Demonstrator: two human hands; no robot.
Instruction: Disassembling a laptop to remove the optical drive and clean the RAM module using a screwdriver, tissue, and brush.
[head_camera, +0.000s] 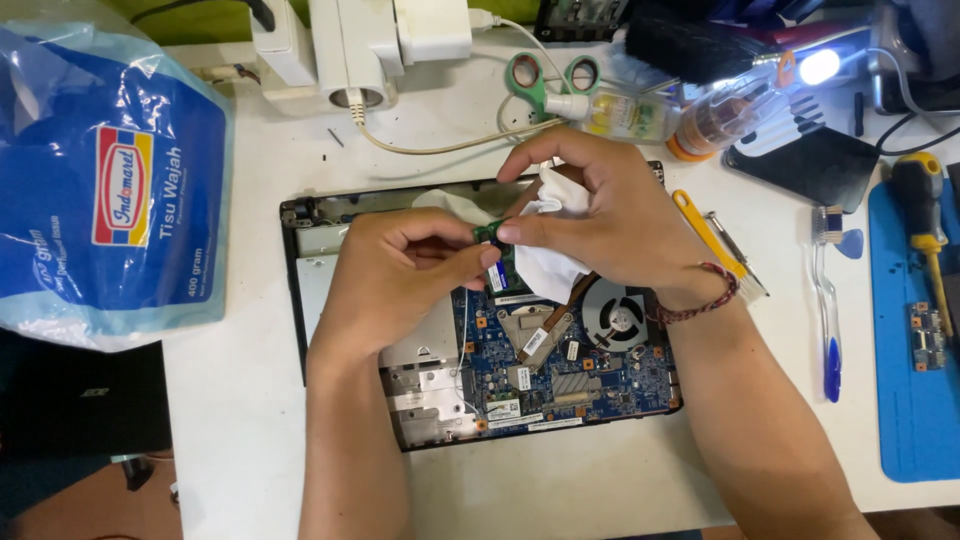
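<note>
White tabletop (250, 400), crowded along its far edge, carries an opened laptop (480, 330) with its blue circuit board bare. Over that board both hands meet. One small green memory module (487, 233) sits pinched between the thumb and fingers of the left hand (400, 280), closed on its end. The right hand (610, 215) is closed too, pressing one white tissue (545, 225) against the module from the other side; a woven red bracelet (700, 295) circles that wrist.

As I judge it, the risk lies in the grip: the module is held only by its end, so a firm rub from the right hand could twist it loose and drop it onto the bare board just beneath. Tissue fibres might also snag on the parts below, and the cooling fan (622, 318), just under the right wrist, could catch loose lint.

Counting outward: one fan, one laptop. Beyond the right hand lie one pair of green-handled scissors (545, 75), one small clear bottle (620, 112) and one lit torch (800, 72). To the outside of the right hand, one toothbrush (826, 300), one yellow-handled screwdriver (925, 215) and one blue mat (915, 400). Well off past the left hand, one blue tissue pack (110, 180).
</note>
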